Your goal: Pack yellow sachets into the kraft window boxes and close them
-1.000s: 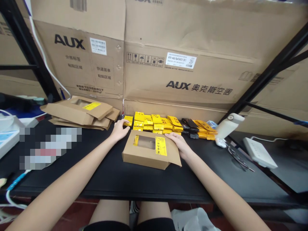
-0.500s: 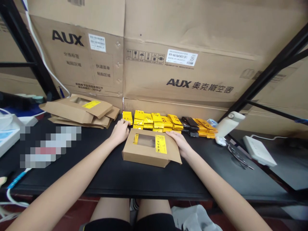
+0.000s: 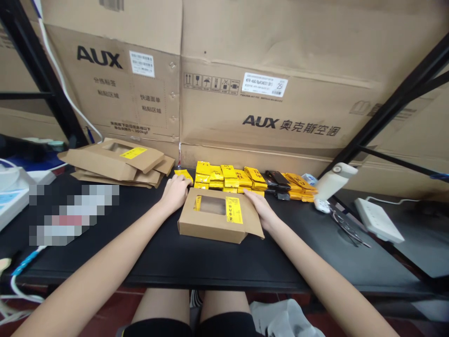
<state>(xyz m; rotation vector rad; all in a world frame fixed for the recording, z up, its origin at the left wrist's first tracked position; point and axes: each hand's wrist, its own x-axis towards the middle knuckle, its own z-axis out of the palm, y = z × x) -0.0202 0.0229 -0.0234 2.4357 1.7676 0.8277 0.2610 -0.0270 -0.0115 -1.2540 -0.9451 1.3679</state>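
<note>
Seen from above, a person's two bare forearms reach across a black table (image 3: pixel 210 262) toward a small brown cardboard box (image 3: pixel 217 220) with a clear window and a yellow label on top, lying flat near the middle of the table. The left hand (image 3: pixel 175 191) rests just beside the box's far left corner, its grip closed around a single yellow packet (image 3: pixel 184 174) lifted slightly off the row. The right hand (image 3: pixel 261 209) lies against the box's right side, fingers spread flat and holding nothing, touching the box's loose side flap. Behind the box runs a row of yellow packets (image 3: pixel 228 177) (a few dark ones sit among them, toward the right). A stack of flattened window boxes (image 3: pixel 119 161) lies at far left, large cardboard cartons (image 3: pixel 266 93) stand behind, and a white device (image 3: pixel 335 182) is on the right.
</note>
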